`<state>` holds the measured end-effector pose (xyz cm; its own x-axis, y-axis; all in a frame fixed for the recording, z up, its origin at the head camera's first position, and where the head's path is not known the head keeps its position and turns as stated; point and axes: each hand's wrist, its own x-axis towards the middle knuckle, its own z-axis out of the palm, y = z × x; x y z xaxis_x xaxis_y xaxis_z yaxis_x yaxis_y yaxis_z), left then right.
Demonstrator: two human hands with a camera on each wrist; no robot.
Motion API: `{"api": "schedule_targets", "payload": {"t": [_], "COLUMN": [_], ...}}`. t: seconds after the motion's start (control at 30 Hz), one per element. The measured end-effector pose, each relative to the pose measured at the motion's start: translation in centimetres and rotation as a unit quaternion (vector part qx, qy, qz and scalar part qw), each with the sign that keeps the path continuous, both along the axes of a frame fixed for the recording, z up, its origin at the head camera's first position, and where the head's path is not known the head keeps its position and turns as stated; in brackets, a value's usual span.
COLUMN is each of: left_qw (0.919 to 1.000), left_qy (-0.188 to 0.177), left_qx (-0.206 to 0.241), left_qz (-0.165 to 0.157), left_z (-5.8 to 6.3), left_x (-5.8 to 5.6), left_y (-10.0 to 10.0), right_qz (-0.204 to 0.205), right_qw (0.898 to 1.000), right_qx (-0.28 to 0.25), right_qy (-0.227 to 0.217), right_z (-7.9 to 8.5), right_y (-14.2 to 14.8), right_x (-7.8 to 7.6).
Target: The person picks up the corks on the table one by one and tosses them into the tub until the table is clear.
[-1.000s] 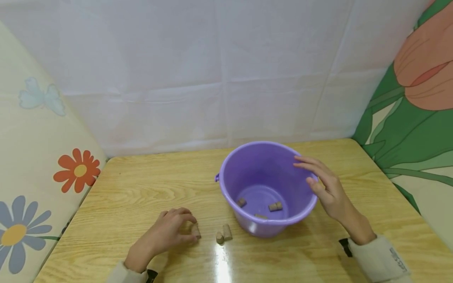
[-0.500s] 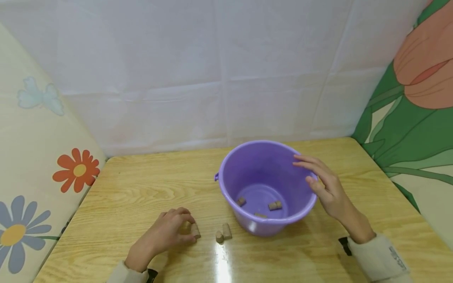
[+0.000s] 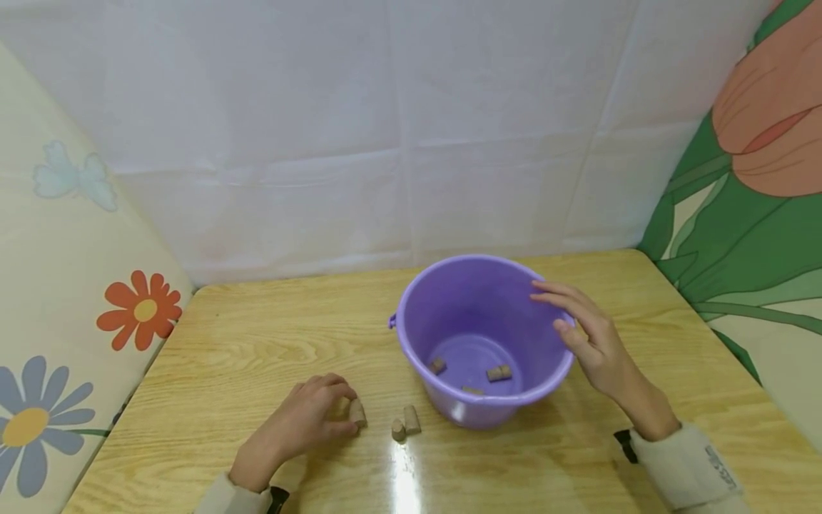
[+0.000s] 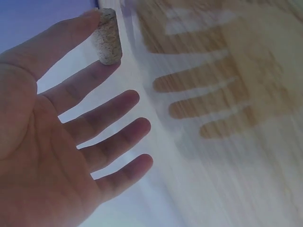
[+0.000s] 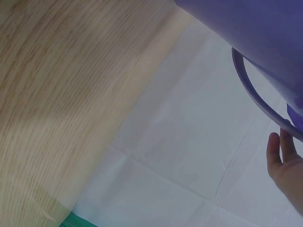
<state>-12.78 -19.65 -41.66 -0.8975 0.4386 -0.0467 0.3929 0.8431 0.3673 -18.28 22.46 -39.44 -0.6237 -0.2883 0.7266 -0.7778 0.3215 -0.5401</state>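
Between thumb and index fingertip, my left hand (image 3: 308, 421) pinches a small cork (image 4: 109, 38), its other fingers spread out straight. In the head view this cork (image 3: 358, 412) is close over the wooden table, left of two more corks (image 3: 412, 420). A purple bucket (image 3: 462, 412) stands right of them, with several corks (image 3: 499, 373) on its bottom. At the bucket's right rim rests my right hand (image 3: 594, 343), its fingers nearly straight and reaching over the edge. The right wrist view shows its fingertips right at the bucket's curved handle (image 5: 255, 97).
The wooden table (image 3: 257, 335) runs back to a white cloth (image 3: 289, 143). Flower-patterned panels (image 3: 77, 285) flank it on both sides. A small handle lug (image 3: 393, 322) juts from the bucket's left side.
The pinched cork and my left fingertips have shifted very slightly away from me and to the right. My right hand and the bucket keep practically the same place.
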Motion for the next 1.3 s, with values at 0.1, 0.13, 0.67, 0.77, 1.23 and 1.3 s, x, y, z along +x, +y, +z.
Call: {"api": "schedule_targets", "payload": {"t": [0.1, 0.13, 0.67, 0.77, 1.23, 1.3], "left_qw": [0.9997, 0.9993, 0.983, 0.9775, 0.9479, 0.9443], "left_qy": [0.021, 0.033, 0.175, 0.2, 0.298, 0.307], "left_qx": [0.006, 0.01, 0.055, 0.066, 0.112, 0.12], "left_qz": [-0.007, -0.011, 0.008, 0.004, -0.007, -0.007], "left_z": [0.1, 0.2, 1.2, 1.5, 2.7, 2.9], "left_x": [-0.2, -0.3, -1.3, -1.4, -2.2, -2.3], "left_y": [0.0, 0.0, 0.8, 0.9, 1.8, 2.1], "right_qz": [0.002, 0.002, 0.0, 0.0, -0.004, -0.004], "right_qw": [1.0, 1.0, 1.0, 1.0, 1.0, 1.0], "right_qx": [0.0, -0.001, -0.002, -0.002, -0.004, -0.004], "right_qy": [-0.002, -0.002, -0.001, -0.001, -0.007, -0.007], "right_z": [0.0, 0.0, 0.0, 0.0, -0.1, -0.1], "right_y": [0.0, 0.0, 0.0, 0.0, -0.1, -0.1], "right_x": [0.0, 0.0, 0.0, 0.0, 0.0, 0.0]}}
